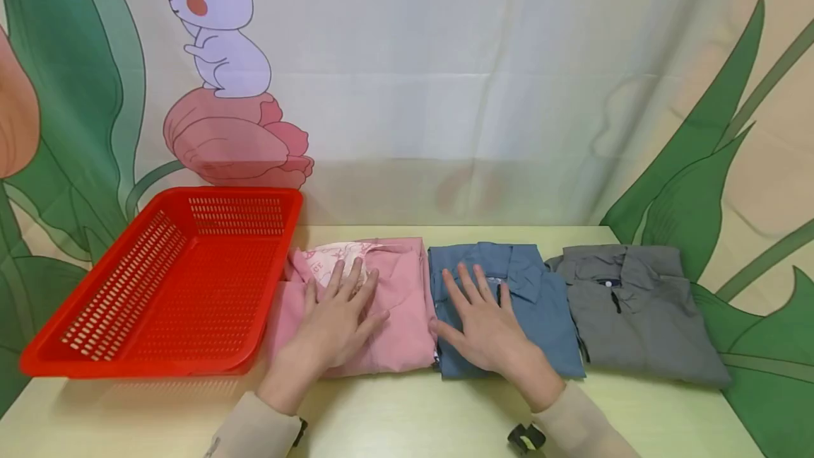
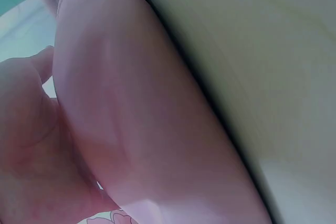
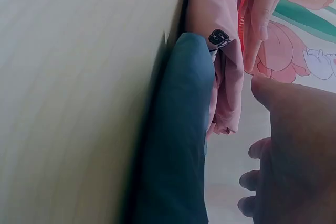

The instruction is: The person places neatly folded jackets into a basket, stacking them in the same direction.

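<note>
My left hand [image 1: 333, 324] is spread flat over a folded pink garment [image 1: 403, 302] with a white printed patch. In the left wrist view the palm [image 2: 26, 145] lies close along the pink cloth [image 2: 142, 108]; contact is hard to tell. Fingers splayed, my right hand [image 1: 490, 327] hovers over a folded blue collared shirt [image 1: 547, 324]. A gap shows between that hand [image 3: 299, 145] and the blue shirt [image 3: 176, 140] in the right wrist view. Neither hand grips anything. To the right lies a folded grey collared shirt [image 1: 642, 338], touching the blue one.
A red plastic basket [image 1: 267, 288] with slotted walls stands left of the pink garment, with nothing in it. The pale table [image 1: 381, 415] runs in front of the garments. Behind hangs a printed curtain [image 1: 394, 104] with a rabbit and leaves.
</note>
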The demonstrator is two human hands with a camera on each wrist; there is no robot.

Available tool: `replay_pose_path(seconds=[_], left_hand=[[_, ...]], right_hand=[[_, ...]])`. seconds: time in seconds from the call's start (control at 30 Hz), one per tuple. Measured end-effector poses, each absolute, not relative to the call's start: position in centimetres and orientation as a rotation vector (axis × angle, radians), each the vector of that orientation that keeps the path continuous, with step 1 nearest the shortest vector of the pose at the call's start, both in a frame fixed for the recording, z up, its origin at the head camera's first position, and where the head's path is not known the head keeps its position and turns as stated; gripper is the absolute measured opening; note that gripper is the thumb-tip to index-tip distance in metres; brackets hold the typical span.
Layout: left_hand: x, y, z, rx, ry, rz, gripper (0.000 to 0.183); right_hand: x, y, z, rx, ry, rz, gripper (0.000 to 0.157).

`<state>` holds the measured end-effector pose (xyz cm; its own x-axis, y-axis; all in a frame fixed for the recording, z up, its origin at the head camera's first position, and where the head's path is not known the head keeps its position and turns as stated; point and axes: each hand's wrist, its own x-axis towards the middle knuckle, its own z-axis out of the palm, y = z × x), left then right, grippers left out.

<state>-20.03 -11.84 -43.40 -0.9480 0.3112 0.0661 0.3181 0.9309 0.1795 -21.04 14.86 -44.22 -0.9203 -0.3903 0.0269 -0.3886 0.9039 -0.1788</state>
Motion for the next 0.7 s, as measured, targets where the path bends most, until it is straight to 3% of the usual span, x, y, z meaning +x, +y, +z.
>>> replay_pose_path(seconds=[0.23, 0.7], left_hand=[[-20.10, -12.01, -43.47, -0.486, -3.022, -0.306, 0.077], [-20.50, -12.48, -43.53, -0.465, -2.928, -0.475, 0.068]], right_hand=[[-21.45, 14.76, -44.13, -0.679, 3.118, -0.341, 0.083], [-22.05, 14.22, -44.27, -0.786, 3.181, -0.632, 0.060]])
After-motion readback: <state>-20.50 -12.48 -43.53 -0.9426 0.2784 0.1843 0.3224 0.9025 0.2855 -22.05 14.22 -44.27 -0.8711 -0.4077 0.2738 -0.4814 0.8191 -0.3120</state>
